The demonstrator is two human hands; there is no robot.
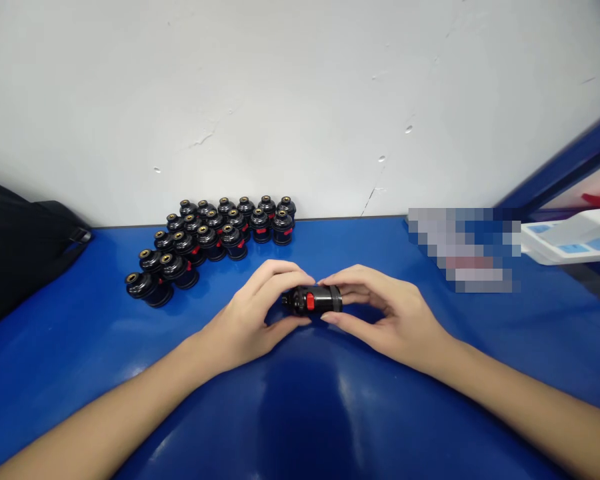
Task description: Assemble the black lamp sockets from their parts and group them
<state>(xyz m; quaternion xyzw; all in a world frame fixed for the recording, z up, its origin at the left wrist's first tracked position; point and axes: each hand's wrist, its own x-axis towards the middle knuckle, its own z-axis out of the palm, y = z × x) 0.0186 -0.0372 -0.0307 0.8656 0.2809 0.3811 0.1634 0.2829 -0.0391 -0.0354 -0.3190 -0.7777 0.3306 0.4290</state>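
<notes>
Between my hands a black lamp socket (323, 300) with a red switch lies on its side, its narrow end pointing left. My left hand (257, 307) wraps around the narrow end, fingers over the far side and thumb along the near side. Around the wide, ringed end curls my right hand (390, 310), with thumb and fingertips at the socket. Behind and to the left stand several similar black lamp sockets (210, 241) in slanted rows, upright, with brass-coloured threaded holes on top and red switches showing on some.
The blue tabletop (300, 413) meets a scuffed white wall (300, 100) at the back. A black cloth or bag (23, 247) sits at the left edge. At right are a pixelated item (460, 253) and a white tray with blue sections (575, 243).
</notes>
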